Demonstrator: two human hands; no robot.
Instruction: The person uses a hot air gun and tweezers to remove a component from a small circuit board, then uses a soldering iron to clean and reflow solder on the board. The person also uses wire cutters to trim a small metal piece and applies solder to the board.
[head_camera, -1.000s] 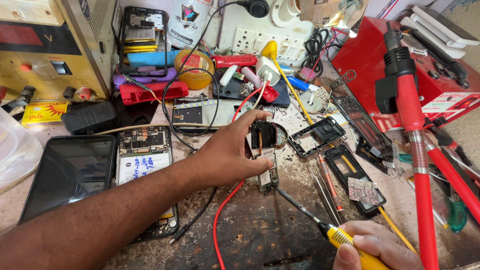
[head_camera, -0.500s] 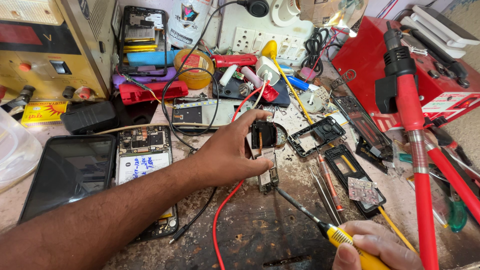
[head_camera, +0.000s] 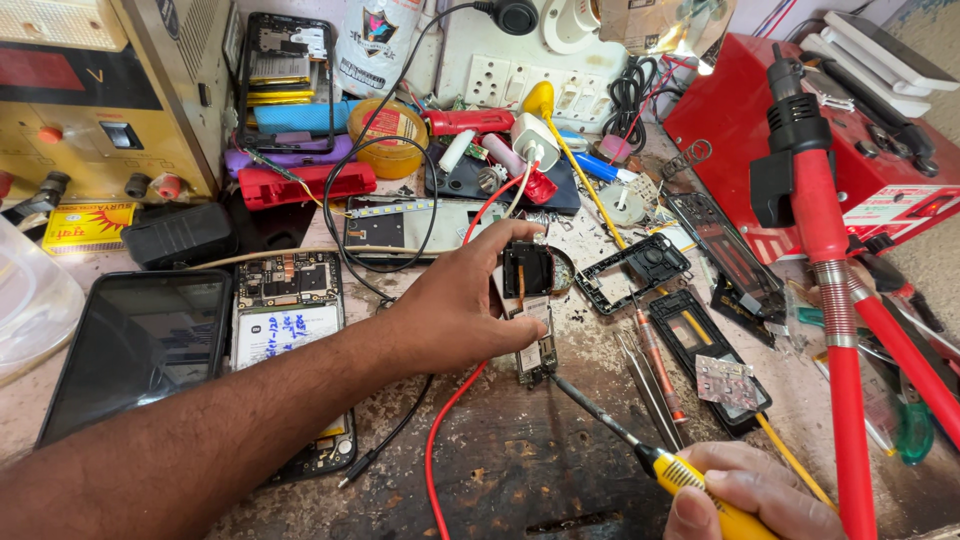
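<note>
Here, left hand (head_camera: 462, 305) pins a narrow, bare circuit board (head_camera: 537, 350).

red cable (head_camera: 440, 420), opened phone (head_camera: 290, 330), tweezers (head_camera: 640, 385), maybe psu box (head_camera: 100, 90) at left.

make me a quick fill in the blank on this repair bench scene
1. The right hand holds a screwdriver with a ____ handle.
2. The left hand steadies a small circuit board on the ____.
3. The cable running under the left hand is ____.

Missing words: yellow; workbench; red
</note>
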